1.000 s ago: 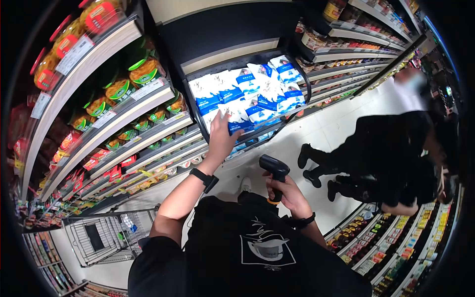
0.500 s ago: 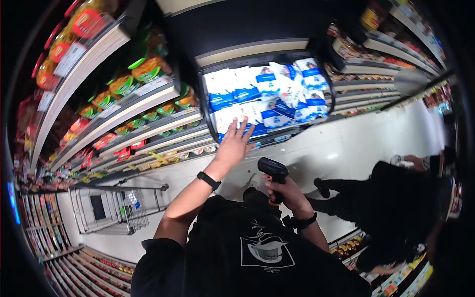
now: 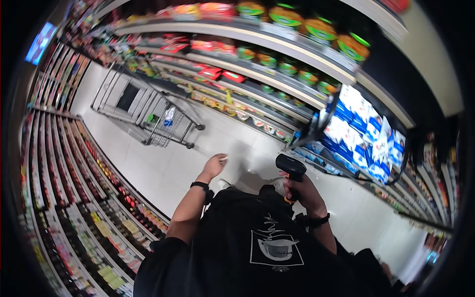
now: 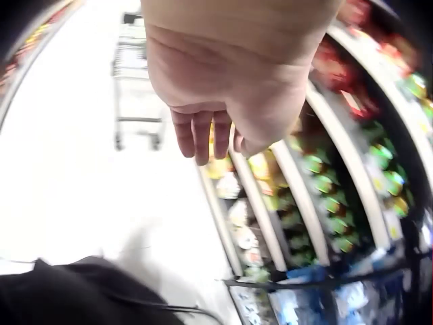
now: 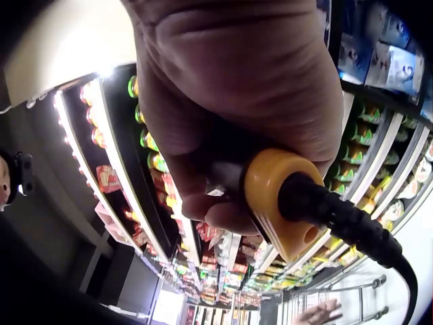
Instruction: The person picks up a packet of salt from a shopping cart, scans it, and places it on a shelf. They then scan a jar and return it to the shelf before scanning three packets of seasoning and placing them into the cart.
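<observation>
My right hand point(image 3: 307, 190) grips a black handheld barcode scanner point(image 3: 292, 166) by its handle, the head of the scanner pointing forward. In the right wrist view an orange collar point(image 5: 281, 196) rings the handle's end, and a black cable point(image 5: 345, 220) runs out of it. Over the floor, my left hand point(image 3: 213, 167) hangs with loosely bent fingers. The left wrist view shows those fingers point(image 4: 201, 139) relaxed, holding nothing. Blue-and-white bags point(image 3: 354, 128) fill a black display bin to the right, away from both hands.
A wire shopping cart point(image 3: 148, 109) stands ahead to the left in the aisle. Shelves of jars and packets point(image 3: 277, 49) run along the far side; more stocked shelves point(image 3: 84, 198) line the left. A dark-clothed person is partly visible at lower right.
The left hand has left the blue-and-white bags and moved left over the floor. My view has turned left, bringing the cart nearer the middle. The scanner stays in my right hand.
</observation>
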Action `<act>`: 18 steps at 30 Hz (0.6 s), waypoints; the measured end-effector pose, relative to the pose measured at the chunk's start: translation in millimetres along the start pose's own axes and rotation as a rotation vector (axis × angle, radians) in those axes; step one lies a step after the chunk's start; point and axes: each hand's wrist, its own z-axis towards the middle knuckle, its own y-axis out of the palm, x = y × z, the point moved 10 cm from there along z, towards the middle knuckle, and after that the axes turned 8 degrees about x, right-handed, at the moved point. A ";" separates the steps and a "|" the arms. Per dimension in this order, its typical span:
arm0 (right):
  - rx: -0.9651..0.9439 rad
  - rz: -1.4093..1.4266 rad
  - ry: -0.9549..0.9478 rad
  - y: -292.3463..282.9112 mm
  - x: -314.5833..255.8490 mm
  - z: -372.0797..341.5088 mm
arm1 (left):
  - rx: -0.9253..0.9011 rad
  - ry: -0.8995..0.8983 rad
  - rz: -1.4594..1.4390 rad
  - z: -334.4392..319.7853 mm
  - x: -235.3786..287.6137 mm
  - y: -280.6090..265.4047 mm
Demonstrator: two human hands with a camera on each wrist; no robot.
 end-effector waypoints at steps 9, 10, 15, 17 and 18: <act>-0.116 -0.247 0.096 214.4 46.4 80.1 | 0.277 -0.805 -0.403 -267.4 -509.3 -74.0; -0.131 -0.288 0.112 240.3 53.8 88.3 | 0.325 -0.850 -0.497 -291.5 -517.0 -76.6; -0.349 -0.457 0.158 363.9 86.9 129.3 | 0.440 -1.082 -0.784 -375.9 -583.2 -47.6; -0.371 -0.460 0.137 400.8 91.9 147.4 | 0.345 -1.127 -0.793 -380.0 -570.2 -42.1; -0.382 -0.465 0.125 417.8 93.0 157.1 | 0.306 -1.110 -0.790 -370.8 -567.3 -41.8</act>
